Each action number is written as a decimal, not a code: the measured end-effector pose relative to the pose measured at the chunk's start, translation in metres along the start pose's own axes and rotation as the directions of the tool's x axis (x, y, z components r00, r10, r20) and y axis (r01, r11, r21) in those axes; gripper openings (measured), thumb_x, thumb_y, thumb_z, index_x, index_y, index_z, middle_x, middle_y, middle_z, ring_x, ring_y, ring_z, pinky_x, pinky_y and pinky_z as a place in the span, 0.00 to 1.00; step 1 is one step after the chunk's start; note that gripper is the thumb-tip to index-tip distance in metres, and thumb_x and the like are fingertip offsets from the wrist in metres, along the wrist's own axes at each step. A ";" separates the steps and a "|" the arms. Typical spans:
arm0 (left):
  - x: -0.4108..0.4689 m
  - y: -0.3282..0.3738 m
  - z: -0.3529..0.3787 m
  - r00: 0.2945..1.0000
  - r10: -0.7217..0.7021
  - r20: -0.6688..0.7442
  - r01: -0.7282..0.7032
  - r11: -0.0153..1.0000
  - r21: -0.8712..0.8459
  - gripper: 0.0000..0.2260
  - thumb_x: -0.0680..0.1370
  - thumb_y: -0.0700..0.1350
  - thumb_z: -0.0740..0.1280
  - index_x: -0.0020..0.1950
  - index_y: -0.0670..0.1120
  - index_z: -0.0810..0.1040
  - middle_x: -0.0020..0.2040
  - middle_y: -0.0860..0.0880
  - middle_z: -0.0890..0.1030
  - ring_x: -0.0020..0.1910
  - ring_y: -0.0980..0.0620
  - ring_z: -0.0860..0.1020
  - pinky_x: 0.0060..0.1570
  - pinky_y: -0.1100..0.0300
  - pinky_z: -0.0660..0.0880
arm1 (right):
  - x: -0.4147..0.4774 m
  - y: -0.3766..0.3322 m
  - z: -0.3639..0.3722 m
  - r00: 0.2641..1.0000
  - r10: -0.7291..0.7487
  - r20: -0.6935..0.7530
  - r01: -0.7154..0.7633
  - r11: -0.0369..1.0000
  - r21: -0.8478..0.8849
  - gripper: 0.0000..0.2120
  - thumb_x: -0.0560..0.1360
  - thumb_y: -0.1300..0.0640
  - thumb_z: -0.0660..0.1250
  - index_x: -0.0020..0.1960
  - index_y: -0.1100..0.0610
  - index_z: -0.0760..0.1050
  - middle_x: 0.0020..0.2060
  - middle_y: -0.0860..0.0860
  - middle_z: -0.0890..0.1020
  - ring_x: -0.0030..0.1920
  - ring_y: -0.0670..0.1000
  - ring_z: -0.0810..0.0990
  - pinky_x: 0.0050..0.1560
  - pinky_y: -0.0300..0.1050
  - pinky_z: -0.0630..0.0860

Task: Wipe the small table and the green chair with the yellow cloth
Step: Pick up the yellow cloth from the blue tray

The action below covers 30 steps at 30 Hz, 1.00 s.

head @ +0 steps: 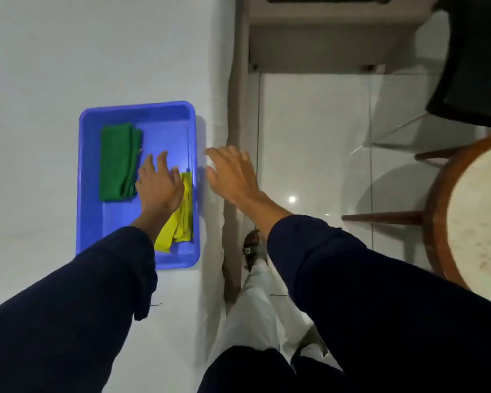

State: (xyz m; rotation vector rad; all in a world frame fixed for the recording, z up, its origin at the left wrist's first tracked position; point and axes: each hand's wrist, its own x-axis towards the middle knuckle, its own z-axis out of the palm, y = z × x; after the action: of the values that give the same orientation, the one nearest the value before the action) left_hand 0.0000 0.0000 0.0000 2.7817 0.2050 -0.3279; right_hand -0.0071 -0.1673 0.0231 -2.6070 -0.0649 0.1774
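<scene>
A folded yellow cloth (179, 222) lies in the right half of a blue tray (88, 194) on a white surface. My left hand (159, 185) hovers over the cloth's upper part with fingers spread, hiding that end; whether it touches the cloth I cannot tell. My right hand (233, 174) is open, fingers apart, just right of the tray's rim and holding nothing. The small round table (476, 211), pale top with a brown wooden rim, stands at the right edge. A dark chair (474, 61) sits at the top right; its colour is hard to tell.
A folded green cloth (116, 163) lies in the tray's left half. The white surface (40, 80) drops off at its right edge onto a glossy tiled floor (309, 137). My leg and sandalled foot (254, 248) stand beside that edge.
</scene>
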 end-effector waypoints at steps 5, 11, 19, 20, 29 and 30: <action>-0.012 -0.060 0.015 0.905 -0.385 0.183 0.413 0.896 -0.160 0.32 0.78 0.44 0.66 0.78 0.41 0.55 0.71 0.33 0.70 0.70 0.32 0.68 0.66 0.41 0.68 | 0.011 -0.046 0.045 0.928 -0.233 0.291 0.288 0.944 -0.163 0.18 0.74 0.61 0.62 0.62 0.53 0.76 0.62 0.49 0.79 0.70 0.55 0.67 0.63 0.51 0.65; 0.010 -0.077 0.031 0.754 -0.570 0.326 0.650 0.716 -0.253 0.32 0.72 0.55 0.74 0.71 0.44 0.69 0.69 0.38 0.74 0.71 0.39 0.69 0.70 0.49 0.68 | 0.011 -0.045 0.052 0.891 -0.155 0.426 0.200 0.978 -0.063 0.24 0.72 0.65 0.64 0.67 0.55 0.72 0.65 0.53 0.76 0.73 0.57 0.61 0.63 0.55 0.65; 0.018 -0.068 0.024 0.803 -0.465 0.373 0.596 0.648 -0.474 0.07 0.69 0.41 0.76 0.44 0.44 0.81 0.42 0.41 0.83 0.39 0.46 0.79 0.38 0.55 0.75 | 0.000 -0.005 0.031 0.910 -0.029 0.414 -0.024 0.992 0.123 0.17 0.77 0.64 0.59 0.64 0.57 0.72 0.62 0.56 0.76 0.66 0.59 0.68 0.61 0.55 0.68; 0.013 -0.060 0.017 0.828 -0.446 0.339 0.560 0.675 -0.481 0.07 0.68 0.43 0.76 0.37 0.47 0.78 0.36 0.45 0.80 0.36 0.48 0.77 0.36 0.57 0.74 | -0.004 -0.001 0.028 0.906 0.005 0.423 -0.088 0.980 0.178 0.15 0.78 0.62 0.60 0.64 0.58 0.72 0.62 0.57 0.76 0.65 0.59 0.70 0.61 0.54 0.70; -0.024 0.064 -0.010 0.998 -0.001 0.065 0.037 0.832 -0.554 0.12 0.72 0.51 0.71 0.38 0.56 0.67 0.35 0.56 0.75 0.32 0.67 0.74 0.35 0.70 0.71 | -0.037 0.065 -0.038 0.855 0.269 0.443 -0.473 0.754 0.456 0.14 0.73 0.53 0.72 0.57 0.55 0.77 0.57 0.55 0.80 0.58 0.56 0.79 0.56 0.46 0.76; -0.031 0.093 -0.006 0.995 0.053 0.082 0.003 0.824 -0.567 0.12 0.72 0.51 0.72 0.40 0.56 0.68 0.37 0.54 0.77 0.35 0.66 0.75 0.38 0.68 0.73 | -0.050 0.084 -0.049 0.858 0.305 0.414 -0.491 0.723 0.485 0.16 0.73 0.52 0.72 0.58 0.55 0.76 0.57 0.55 0.80 0.59 0.56 0.78 0.55 0.44 0.74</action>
State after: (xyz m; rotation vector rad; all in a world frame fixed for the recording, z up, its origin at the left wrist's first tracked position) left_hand -0.0117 -0.0881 0.0418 2.1683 0.2025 -0.3270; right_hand -0.0488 -0.2687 0.0282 -1.9197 0.4021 0.6557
